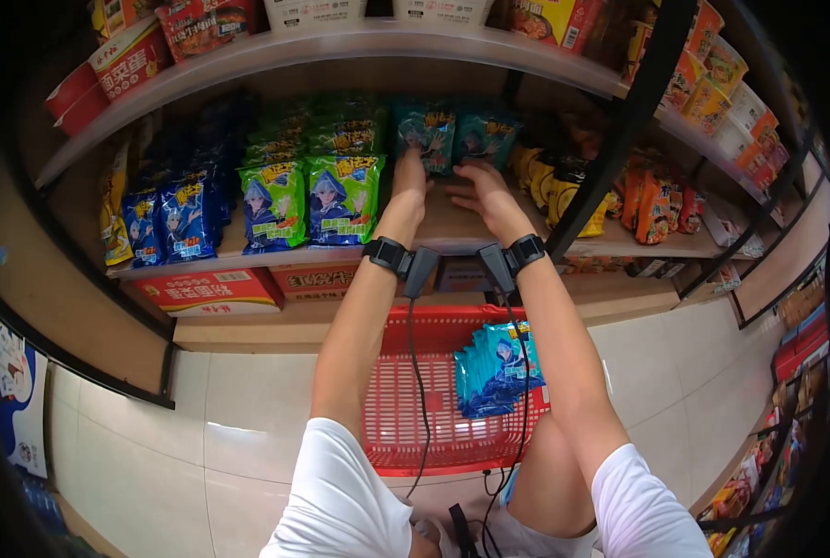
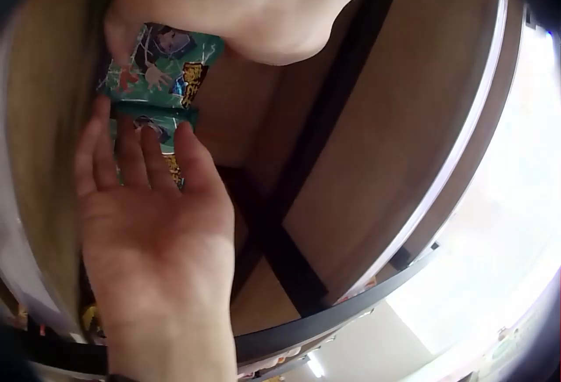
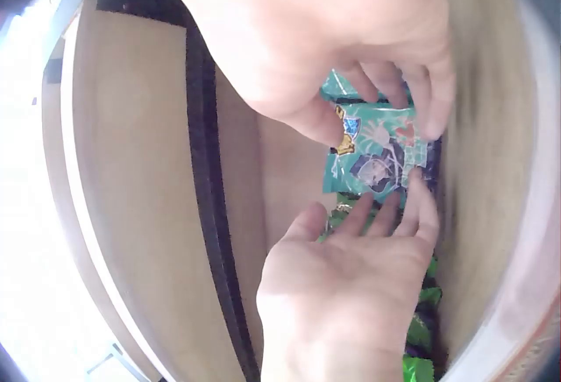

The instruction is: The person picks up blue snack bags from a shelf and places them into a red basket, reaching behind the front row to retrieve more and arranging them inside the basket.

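Teal snack packets (image 1: 431, 130) stand at the back of the middle shelf (image 1: 452, 232). Both my hands reach in to them. My left hand (image 1: 410, 177) has its fingers stretched up, and the tips touch a teal packet (image 3: 381, 149). My right hand (image 1: 480, 191) lies beside it with spread fingers, its palm (image 2: 149, 224) turned up. Its fingertips rest on the lower edge of a teal packet (image 2: 162, 57). Neither hand plainly grips a packet. The wrist views show the two hands (image 3: 351, 285) close together at the same packet.
Green packets (image 1: 340, 195) and blue packets (image 1: 182, 219) fill the shelf to the left. Yellow and orange bags (image 1: 573, 186) lie right of a black upright (image 1: 610, 139). A red basket (image 1: 405, 409) on the floor between my knees holds several blue-teal packets (image 1: 498, 367).
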`<state>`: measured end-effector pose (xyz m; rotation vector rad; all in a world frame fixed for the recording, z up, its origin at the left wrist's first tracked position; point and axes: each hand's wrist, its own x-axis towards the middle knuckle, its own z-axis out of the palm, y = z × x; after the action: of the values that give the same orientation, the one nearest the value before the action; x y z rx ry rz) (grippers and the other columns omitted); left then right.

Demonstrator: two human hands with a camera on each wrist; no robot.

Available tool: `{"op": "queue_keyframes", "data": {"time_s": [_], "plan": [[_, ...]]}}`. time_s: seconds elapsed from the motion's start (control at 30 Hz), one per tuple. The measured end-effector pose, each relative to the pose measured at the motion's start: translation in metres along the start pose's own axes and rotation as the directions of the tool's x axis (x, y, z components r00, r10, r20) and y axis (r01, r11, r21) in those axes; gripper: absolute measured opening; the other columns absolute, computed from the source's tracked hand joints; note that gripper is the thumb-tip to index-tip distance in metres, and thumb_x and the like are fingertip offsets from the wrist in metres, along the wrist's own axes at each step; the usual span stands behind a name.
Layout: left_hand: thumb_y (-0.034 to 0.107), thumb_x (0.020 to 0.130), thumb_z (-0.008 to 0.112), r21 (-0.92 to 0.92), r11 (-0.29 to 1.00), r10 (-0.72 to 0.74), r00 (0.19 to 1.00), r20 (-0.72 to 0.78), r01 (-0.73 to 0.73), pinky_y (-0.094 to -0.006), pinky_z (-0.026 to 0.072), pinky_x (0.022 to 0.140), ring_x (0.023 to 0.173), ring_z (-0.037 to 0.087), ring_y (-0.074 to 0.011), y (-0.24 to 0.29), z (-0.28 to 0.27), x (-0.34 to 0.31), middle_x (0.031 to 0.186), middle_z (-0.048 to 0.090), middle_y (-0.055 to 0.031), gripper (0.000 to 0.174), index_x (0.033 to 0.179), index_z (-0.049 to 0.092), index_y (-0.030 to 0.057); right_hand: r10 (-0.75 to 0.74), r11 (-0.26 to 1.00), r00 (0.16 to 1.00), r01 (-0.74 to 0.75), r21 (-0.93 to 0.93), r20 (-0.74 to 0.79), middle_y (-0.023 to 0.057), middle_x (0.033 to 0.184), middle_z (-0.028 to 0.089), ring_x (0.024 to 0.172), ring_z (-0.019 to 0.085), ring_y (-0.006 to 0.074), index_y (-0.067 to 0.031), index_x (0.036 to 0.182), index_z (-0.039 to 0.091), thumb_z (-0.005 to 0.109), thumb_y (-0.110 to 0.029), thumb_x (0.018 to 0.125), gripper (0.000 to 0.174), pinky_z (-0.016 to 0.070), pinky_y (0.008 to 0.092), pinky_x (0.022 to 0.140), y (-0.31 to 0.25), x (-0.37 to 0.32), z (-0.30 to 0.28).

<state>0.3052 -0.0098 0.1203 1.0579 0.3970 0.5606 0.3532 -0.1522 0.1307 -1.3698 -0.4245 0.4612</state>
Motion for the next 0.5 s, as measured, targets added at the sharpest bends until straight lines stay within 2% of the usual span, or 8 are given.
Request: {"op": "queue_keyframes", "data": {"time_s": [0.13, 0.23, 0.33, 0.5], "plan": [[0.042, 0.094, 0.050, -0.074, 0.996, 0.054, 0.998, 0.017, -0.053, -0.0409, 0.0462, 0.094, 0.111, 0.055, -0.0273, -0.008, -0.003, 0.024, 0.130, 0.056, -0.0093, 0.049, 0.132, 0.054, 0.0123, 0.037, 0.997, 0.999, -0.036, 0.066, -0.004, 0.0141, 0.128, 0.058, 0.106, 0.066, 0.0316, 0.0000, 0.135, 0.043, 0.059, -0.019, 0.093, 0.049, 0.0549, 0.0389, 0.084, 0.002, 0.015, -0.001], [0.042, 0.095, 0.048, -0.131, 0.991, 0.014, 0.998, 0.055, -0.007, -0.0435, 0.0445, 0.097, 0.112, 0.054, -0.0273, 0.002, -0.005, 0.018, 0.132, 0.054, -0.0076, 0.048, 0.133, 0.053, 0.0135, 0.031, 0.992, 0.999, -0.030, 0.122, -0.007, 0.0146, 0.131, 0.056, 0.107, 0.066, 0.0329, -0.0004, 0.137, 0.042, 0.056, -0.019, 0.094, 0.049, 0.0549, 0.0399, 0.085, -0.003, 0.014, 0.005], [0.042, 0.097, 0.045, -0.142, 0.990, -0.006, 0.998, 0.062, 0.015, -0.0444, 0.0428, 0.100, 0.106, 0.057, -0.0277, 0.002, -0.009, 0.016, 0.133, 0.054, -0.0066, 0.049, 0.137, 0.049, 0.0145, 0.033, 0.990, 0.999, -0.036, 0.134, 0.022, 0.0150, 0.134, 0.053, 0.109, 0.065, 0.0350, 0.0000, 0.139, 0.040, 0.054, -0.022, 0.096, 0.050, 0.0540, 0.0412, 0.087, 0.007, 0.026, 0.001], [0.045, 0.098, 0.044, -0.128, 0.991, -0.027, 0.998, 0.048, 0.033, -0.0435, 0.0430, 0.100, 0.105, 0.059, -0.0284, -0.008, -0.016, 0.023, 0.134, 0.054, -0.0078, 0.053, 0.141, 0.047, 0.0144, 0.074, 0.977, 0.989, -0.098, 0.191, 0.129, 0.0137, 0.148, 0.040, 0.116, 0.061, 0.0382, -0.0034, 0.142, 0.037, 0.049, -0.028, 0.100, 0.051, 0.0495, 0.0426, 0.094, 0.015, 0.033, -0.008]]}}
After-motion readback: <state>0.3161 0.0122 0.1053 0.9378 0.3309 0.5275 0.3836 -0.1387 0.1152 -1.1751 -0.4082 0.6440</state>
